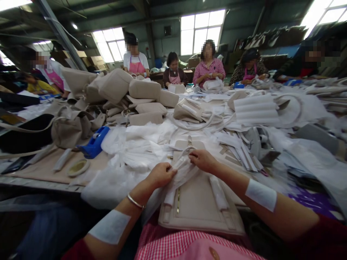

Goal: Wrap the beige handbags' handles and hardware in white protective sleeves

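A beige backpack [199, 202] lies at the table's near edge against my apron, its top pointing away from me. White wrapping covers parts of its straps [218, 193]. Above the bag's upper part, a thin white translucent wrapping sheet [183, 170] stretches between my hands. My left hand [162, 175] pinches the sheet at its lower left side. Close to the bag's top handle, my right hand [202, 160] grips the sheet's other end with bent fingers. Some of the bag's top is hidden behind the sheet and my right hand.
Beige bags [145, 90] are piled at the back left. Nearer are a blue tape dispenser [94, 142] and a tape roll [78, 167]. Loose white wrapping [141, 141] spreads left of the backpack. A grey dispenser [261, 142] stands at right. Several co-workers sit or stand across the table.
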A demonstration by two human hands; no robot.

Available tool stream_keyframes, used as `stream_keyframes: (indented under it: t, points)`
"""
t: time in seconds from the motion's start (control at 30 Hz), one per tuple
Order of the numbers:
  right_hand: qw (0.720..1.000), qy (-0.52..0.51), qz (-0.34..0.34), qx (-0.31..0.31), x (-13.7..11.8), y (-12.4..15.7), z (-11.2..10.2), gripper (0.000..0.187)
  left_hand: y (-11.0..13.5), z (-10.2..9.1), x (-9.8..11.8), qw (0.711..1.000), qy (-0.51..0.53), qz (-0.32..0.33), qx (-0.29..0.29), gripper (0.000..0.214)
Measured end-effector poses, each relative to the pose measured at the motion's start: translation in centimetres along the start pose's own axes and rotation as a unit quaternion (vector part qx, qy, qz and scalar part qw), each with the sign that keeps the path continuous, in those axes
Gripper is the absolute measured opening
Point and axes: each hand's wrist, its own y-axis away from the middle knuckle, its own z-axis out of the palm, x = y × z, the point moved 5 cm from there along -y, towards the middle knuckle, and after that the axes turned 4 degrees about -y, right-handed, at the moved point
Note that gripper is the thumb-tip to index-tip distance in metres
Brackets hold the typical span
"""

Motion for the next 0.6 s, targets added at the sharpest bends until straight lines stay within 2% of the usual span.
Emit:
stream_keyframes:
  t: [0.23,0.3,0.43,0.6]
  points:
    - [0.988,-0.121,0.074,-0.053,2.1,-2.8,1.4,0.028,-0.4,-0.4,0.6,0.998,0.054,0.014,-0.014,0.028]
    - [0.983,-0.146,0.09,-0.064,2.1,-3.2,1.7,0.022,-0.5,-0.6,0.4,0.997,0.069,0.009,-0.014,0.029]
    - [0.979,-0.167,0.103,-0.051,1.9,-3.8,2.0,0.006,-0.6,-0.4,0.1,0.995,0.1,0.0,-0.021,0.03]
    - [0.975,-0.193,0.102,-0.04,1.9,-4.2,2.2,0.005,-0.6,-0.1,-0.1,0.992,0.126,-0.007,-0.017,0.03]
